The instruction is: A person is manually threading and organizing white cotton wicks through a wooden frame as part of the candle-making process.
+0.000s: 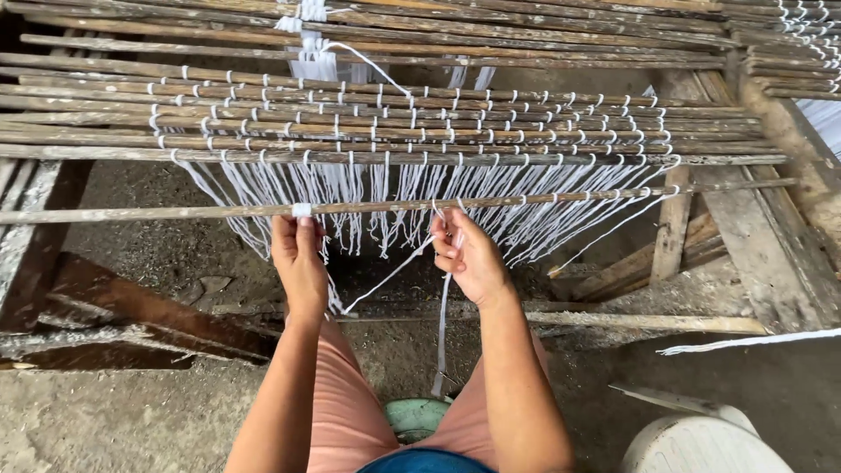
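Across a wooden rack, left fingers [300, 229] clamp the stick [175, 213]; right fingers [445, 248] pinch white string [390, 273].

Both hands raised, left grip [300, 254] and right grip [469, 256] pinched.

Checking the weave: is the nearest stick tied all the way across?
No. The stick carries knots only right of the left hand; leftward it's bare.

White plastic stool [701, 445], green stool [417, 417], wood planks [745, 263], dirt floor [131, 420].
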